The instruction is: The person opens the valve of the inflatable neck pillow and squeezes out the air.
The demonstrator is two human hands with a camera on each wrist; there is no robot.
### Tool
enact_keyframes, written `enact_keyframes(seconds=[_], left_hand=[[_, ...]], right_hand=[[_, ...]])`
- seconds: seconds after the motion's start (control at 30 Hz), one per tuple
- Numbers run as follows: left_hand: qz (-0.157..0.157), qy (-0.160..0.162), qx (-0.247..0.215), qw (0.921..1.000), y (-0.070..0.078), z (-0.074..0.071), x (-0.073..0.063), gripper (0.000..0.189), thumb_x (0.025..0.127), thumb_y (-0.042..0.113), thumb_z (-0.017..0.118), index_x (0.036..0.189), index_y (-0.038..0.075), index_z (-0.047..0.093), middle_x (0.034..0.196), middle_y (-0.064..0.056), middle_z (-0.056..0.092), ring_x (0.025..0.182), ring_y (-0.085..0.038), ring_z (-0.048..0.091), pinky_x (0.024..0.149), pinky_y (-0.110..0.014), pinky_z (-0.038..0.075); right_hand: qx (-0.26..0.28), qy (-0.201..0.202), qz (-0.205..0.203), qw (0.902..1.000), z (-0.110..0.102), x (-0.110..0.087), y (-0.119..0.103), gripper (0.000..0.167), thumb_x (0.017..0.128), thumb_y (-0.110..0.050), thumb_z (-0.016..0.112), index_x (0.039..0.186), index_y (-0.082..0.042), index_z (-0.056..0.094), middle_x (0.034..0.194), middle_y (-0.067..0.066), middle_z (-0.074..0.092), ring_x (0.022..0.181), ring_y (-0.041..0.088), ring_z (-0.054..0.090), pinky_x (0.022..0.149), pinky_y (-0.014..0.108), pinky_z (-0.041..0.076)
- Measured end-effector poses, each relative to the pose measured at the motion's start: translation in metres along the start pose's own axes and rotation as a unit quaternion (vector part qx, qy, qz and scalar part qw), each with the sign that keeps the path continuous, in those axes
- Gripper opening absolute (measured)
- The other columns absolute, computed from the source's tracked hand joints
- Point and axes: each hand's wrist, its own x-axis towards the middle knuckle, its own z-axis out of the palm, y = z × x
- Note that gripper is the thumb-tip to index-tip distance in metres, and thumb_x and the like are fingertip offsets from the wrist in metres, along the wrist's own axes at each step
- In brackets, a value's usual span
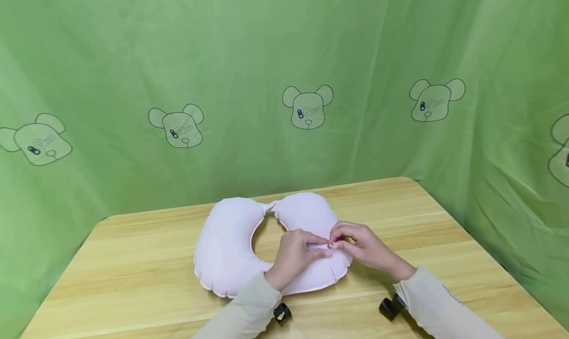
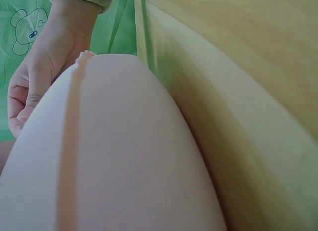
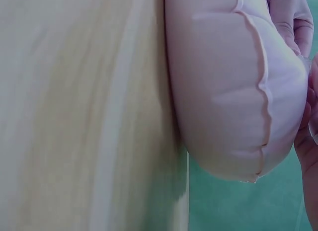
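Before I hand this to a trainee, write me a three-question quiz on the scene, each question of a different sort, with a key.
1. Multiple choice: what lies on the wooden table?
A) a folded towel
B) a U-shaped neck pillow
C) a cardboard box

2. True or false: the left hand and the right hand work at opposite sides of the pillow.

3. Open question: in the head view, which way do the pillow's two ends point?

Key
1: B.
2: False; their fingertips meet on the pillow's right-hand side.
3: Away from the person, toward the green curtain beyond the table.
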Motion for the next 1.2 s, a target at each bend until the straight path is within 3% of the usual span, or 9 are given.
enact_keyframes(seconds=[0.17,0.37,0.67,0.9,1.03,1.2], left_hand=[[0.016,0.021,0.021,0.9994,0.000,0.002,-0.001,0.019,0.070,0.027,0.081,0.084,0.016,0.077,0.080,0.005,0.073,0.076,-0.005,0.068,0.073,-0.017,0.048],[0.041,0.041,0.043,0.9974,0.001,0.000,0.000,0.014,0.071,0.026,0.080,0.080,0.017,0.078,0.076,0.007,0.072,0.071,-0.004,0.066,0.070,-0.016,0.047],[0.033,0.056,-0.001,0.9979,0.001,-0.003,0.000,0.011,0.071,0.025,0.080,0.077,0.016,0.078,0.069,0.007,0.070,0.061,0.002,0.058,0.062,-0.009,0.038],[0.028,0.065,-0.006,0.9975,0.002,-0.005,0.000,0.012,0.071,0.024,0.080,0.076,0.014,0.077,0.067,0.006,0.069,0.058,0.002,0.055,0.059,-0.009,0.037],[0.029,0.067,-0.004,0.9973,0.002,-0.005,0.000,0.012,0.072,0.024,0.081,0.077,0.013,0.077,0.067,0.006,0.069,0.058,0.002,0.055,0.059,-0.009,0.037],[0.027,0.072,0.005,0.9970,0.001,-0.003,-0.001,0.013,0.072,0.025,0.080,0.077,0.014,0.077,0.066,0.006,0.068,0.056,0.004,0.051,0.058,-0.009,0.035]], right_hand=[[0.016,0.000,0.000,0.9999,0.000,0.000,-0.002,0.026,0.079,0.012,0.064,0.091,-0.011,0.065,0.088,0.003,0.064,0.079,0.009,0.058,0.066,0.020,0.050],[0.042,0.010,0.029,0.9986,0.001,0.000,-0.001,0.026,0.079,0.013,0.064,0.092,-0.009,0.066,0.089,0.005,0.065,0.076,0.009,0.056,0.058,0.020,0.047],[0.064,0.030,0.025,0.9972,0.003,0.002,0.002,0.025,0.078,0.016,0.063,0.091,-0.005,0.065,0.087,0.009,0.064,0.076,0.009,0.056,0.061,0.020,0.048],[0.034,0.040,0.036,0.9980,0.005,0.002,-0.004,0.021,0.081,0.012,0.063,0.093,-0.005,0.065,0.087,0.005,0.063,0.074,0.009,0.055,0.059,0.020,0.047],[0.005,0.053,0.063,0.9966,0.007,0.004,-0.012,0.019,0.081,0.009,0.064,0.092,-0.007,0.065,0.082,0.001,0.062,0.068,0.009,0.052,0.055,0.020,0.045],[-0.018,0.080,0.090,0.9926,0.012,0.005,-0.017,0.013,0.081,0.003,0.068,0.089,-0.007,0.065,0.079,0.005,0.062,0.064,0.008,0.051,0.052,0.020,0.044]])
